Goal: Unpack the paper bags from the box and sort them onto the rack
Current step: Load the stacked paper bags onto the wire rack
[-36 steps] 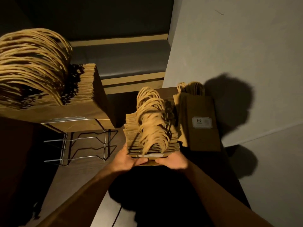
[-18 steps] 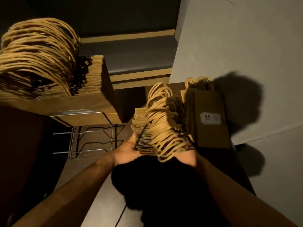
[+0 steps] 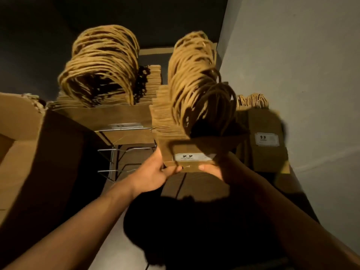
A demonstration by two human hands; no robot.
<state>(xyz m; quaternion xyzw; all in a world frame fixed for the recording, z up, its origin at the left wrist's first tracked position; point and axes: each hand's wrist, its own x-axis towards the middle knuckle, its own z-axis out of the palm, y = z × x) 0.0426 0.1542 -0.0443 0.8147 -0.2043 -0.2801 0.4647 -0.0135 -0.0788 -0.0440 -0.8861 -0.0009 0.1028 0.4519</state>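
I hold a thick bundle of brown paper bags (image 3: 187, 121) with twisted handles standing up, a white 9.9 label on its front. My left hand (image 3: 155, 174) grips its lower left corner and my right hand (image 3: 212, 168) grips its lower right edge. The bundle hovers over the wire rack (image 3: 116, 160), between a larger stack of bags (image 3: 105, 78) on the rack at the left and a smaller labelled stack (image 3: 263, 139) at the right. The open cardboard box (image 3: 29, 145) stands at the left edge.
A grey wall (image 3: 302, 75) closes in tight on the right. The rack stands on a dark wooden shelf (image 3: 194, 186). A deep shadow covers the area below my arms.
The bundle has been raised and turned upright so its label faces me. The view has shifted left, bringing the cardboard box into sight.
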